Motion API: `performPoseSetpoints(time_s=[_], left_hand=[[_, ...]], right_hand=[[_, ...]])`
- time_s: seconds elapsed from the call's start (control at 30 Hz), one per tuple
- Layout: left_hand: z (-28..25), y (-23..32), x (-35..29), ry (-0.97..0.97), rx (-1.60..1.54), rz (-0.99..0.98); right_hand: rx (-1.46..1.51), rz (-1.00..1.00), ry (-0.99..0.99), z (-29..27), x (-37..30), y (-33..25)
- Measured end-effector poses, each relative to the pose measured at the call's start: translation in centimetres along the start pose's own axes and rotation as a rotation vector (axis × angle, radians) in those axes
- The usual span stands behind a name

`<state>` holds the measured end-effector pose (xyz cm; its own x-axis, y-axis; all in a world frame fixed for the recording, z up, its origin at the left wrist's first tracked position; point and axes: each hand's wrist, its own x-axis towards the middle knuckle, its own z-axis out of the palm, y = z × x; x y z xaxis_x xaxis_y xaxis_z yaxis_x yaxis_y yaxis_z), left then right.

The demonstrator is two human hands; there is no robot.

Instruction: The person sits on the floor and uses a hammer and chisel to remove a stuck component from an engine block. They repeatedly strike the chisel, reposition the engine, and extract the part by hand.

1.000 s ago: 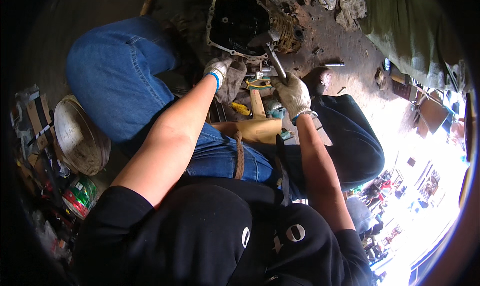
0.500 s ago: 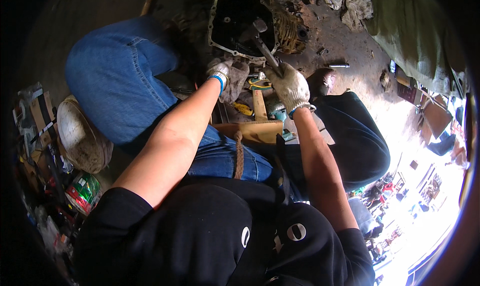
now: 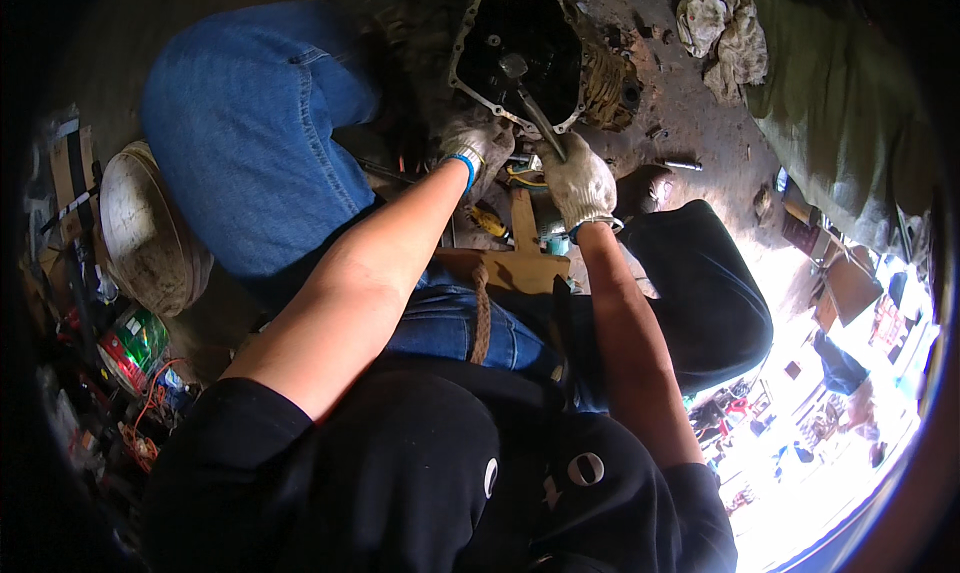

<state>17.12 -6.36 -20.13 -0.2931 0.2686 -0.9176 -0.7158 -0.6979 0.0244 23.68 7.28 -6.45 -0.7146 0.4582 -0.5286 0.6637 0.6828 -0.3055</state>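
My right hand (image 3: 580, 181), in a dirty white knit glove, is closed round the handle of a hammer (image 3: 540, 119). The hammer's head is over the dark opening of a metal housing (image 3: 581, 65), which has a pale flanged rim with bolt holes. At the rim's near left side is my gloved left hand (image 3: 478, 143). It looks closed, and grime and shadow hide its fingertips and whatever they hold. Ribbed brown metal parts (image 3: 606, 88) adjoin the housing on the right.
Between my legs lie a wooden piece (image 3: 522, 218) and a yellow tool (image 3: 487, 222). A metal cylinder (image 3: 682, 164) lies on the stained floor to the right. Dirty rags (image 3: 722, 28) and a green cloth (image 3: 835, 103) are at the far right. A round stained lid (image 3: 150, 235) leans at my left.
The hammer has turned, and its head has shifted slightly left over the housing's opening. The whole view has shifted, putting the housing farther right in the picture. My left hand stays by the rim.
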Motion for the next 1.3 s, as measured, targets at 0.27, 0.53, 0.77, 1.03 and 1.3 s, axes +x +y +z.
performPoseSetpoints(time_s=[0.27,0.53,0.77,1.03,1.3], left_hand=[[1.3,2.2,-1.8,0.311,1.566,0.377],[2.2,2.6,-2.1,0.239,1.856,0.324],[1.6,2.8,-1.4,0.269,1.866,0.259],[0.2,2.3,0.3,0.275,1.866,0.386],[0.5,2.4,0.3,0.24,1.888,0.393]], right_hand=[[0.009,0.069,-0.041,0.6,0.6,0.3],[0.166,0.093,-0.043,2.1,-0.3,1.1],[0.153,0.008,-0.017,2.9,-0.2,1.7],[0.171,0.016,-0.062,1.9,-0.4,1.1],[0.231,0.027,0.041,1.0,-0.3,0.8]])
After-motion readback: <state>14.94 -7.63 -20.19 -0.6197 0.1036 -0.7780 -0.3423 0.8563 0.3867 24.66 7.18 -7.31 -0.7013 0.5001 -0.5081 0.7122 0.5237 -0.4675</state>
